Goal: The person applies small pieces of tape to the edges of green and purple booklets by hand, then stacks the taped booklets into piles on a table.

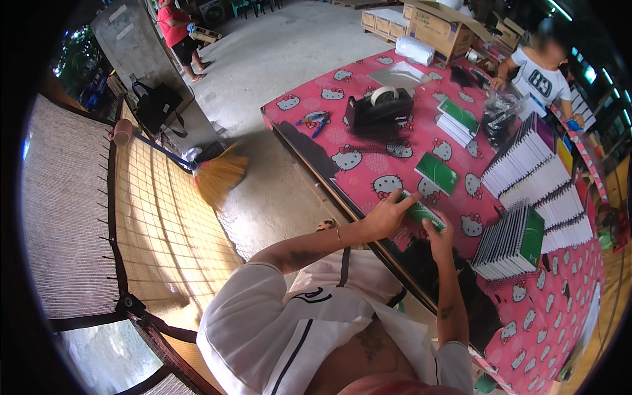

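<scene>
Over the near edge of the table, a small green notebook [424, 215] is held between my two hands. My left hand [390, 216] grips its far left end, and my right hand [438, 236] has its near right end, thumb on top. Just beyond lies another green notebook [436, 174], flat on the pink cloth. Farther back rests a small pile of green-covered notebooks [455, 125]. To the right of my right hand stands a stack of spiral-bound notebooks [510, 243] with a green cover showing. Black binding coils [388, 147] lie near the tape dispenser.
The table [355, 187] has a pink patterned cloth. On it are a black tape dispenser [378, 112], blue-handled pliers [320, 125] and taller notebook stacks [526, 164]. A person in white [541, 76] works at the far right. A broom [220, 172] leans left; cardboard boxes [438, 33] stand behind.
</scene>
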